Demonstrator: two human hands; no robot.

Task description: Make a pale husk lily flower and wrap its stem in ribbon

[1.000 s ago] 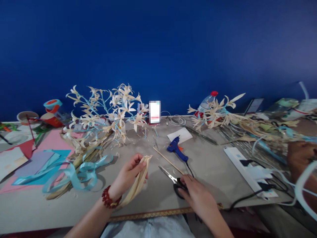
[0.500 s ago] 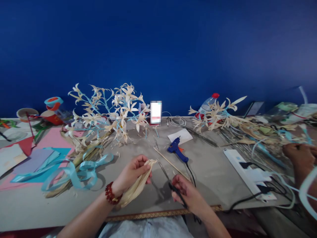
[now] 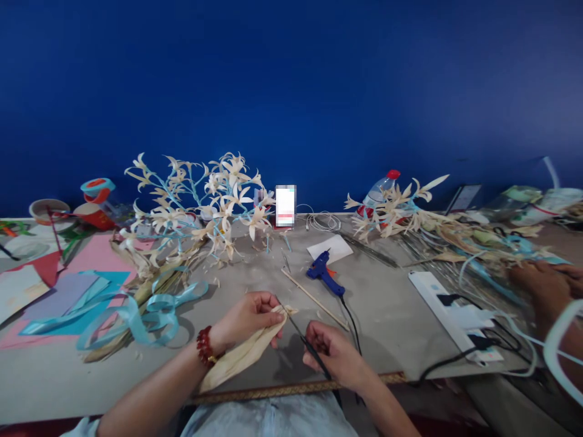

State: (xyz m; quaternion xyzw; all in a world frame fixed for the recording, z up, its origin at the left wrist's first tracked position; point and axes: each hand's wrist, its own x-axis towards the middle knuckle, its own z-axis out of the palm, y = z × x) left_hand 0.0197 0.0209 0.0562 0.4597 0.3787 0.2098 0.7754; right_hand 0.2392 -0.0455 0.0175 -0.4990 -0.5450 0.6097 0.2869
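Note:
My left hand (image 3: 255, 317) pinches a pale dried corn husk (image 3: 248, 352) near its narrow upper end; the wide end hangs down toward the table's front edge. In my right hand (image 3: 330, 351) is a pair of black-handled scissors (image 3: 314, 355), their thin blades pointing up and left. The blades lie across the husk's tip, close to my left fingertips; whether they are spread cannot be made out. Just beyond my hands lie a thin wooden stick (image 3: 314, 297) and a blue glue gun (image 3: 325, 276) with a black cord.
Husk flowers on blue stems (image 3: 195, 206) stand at the back left, with more flowers (image 3: 392, 209) at the back right. Light-blue ribbon (image 3: 159, 321) curls over coloured paper on the left. A white power strip (image 3: 449, 318) with cords lies right, near another person's hand (image 3: 542, 288).
My right hand has moved slightly left, bringing the scissor blades onto the husk's tip. My left hand and the husk have dropped slightly. The other person's hand has moved a little.

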